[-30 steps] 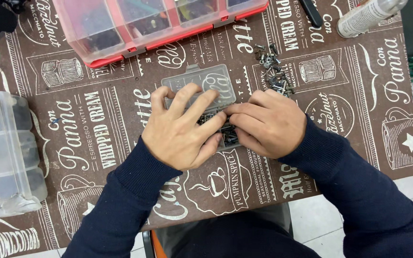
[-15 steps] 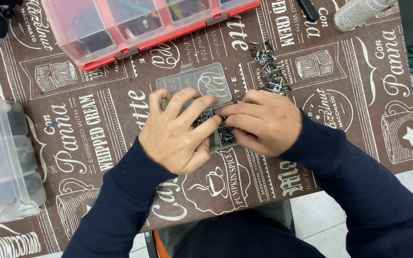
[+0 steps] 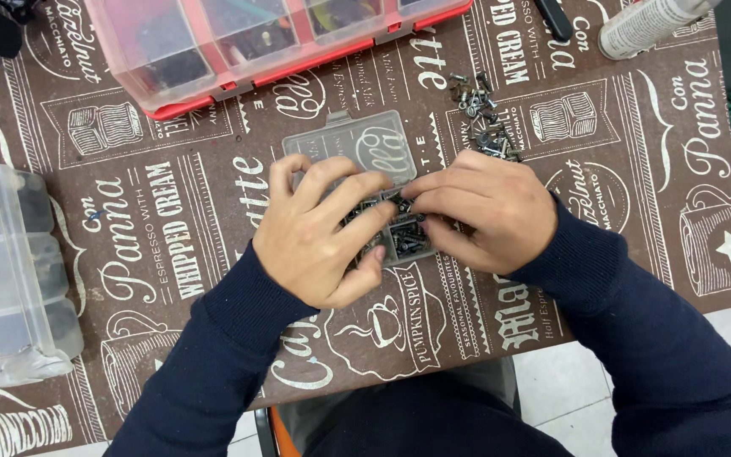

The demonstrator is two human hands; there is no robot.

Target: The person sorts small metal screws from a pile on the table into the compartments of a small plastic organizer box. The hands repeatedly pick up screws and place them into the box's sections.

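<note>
Since the earlier frame the hands have hardly shifted; the view has slid a little, so the red case sits higher and more cut off at the top edge.

At far left lies one clear organiser (image 3: 10, 279), lid shut, its compartments dim. Above and right of it is one red-rimmed case (image 3: 239, 42) with a clear lid, partly out of view.

The left hand (image 3: 319, 233) lies over the left half of the small clear box (image 3: 365, 148), fingers spread and loosely curled, the tips pressing down on the box's compartments; the thumb is tucked along its lower edge. I cannot tell whether it pinches anything.

The box is at the middle of the table, open, its lid laid back towards the red case. Dark screws fill the compartment visible between the hands.

The right hand (image 3: 488, 211) meets the left over the box, fingers drawn together and their tips closed at the screws; whatever they pinch is hidden.

Just above the right hand lies one loose heap of screws (image 3: 484, 114), too many to count. At top right lies one white tube (image 3: 645, 25).
</note>
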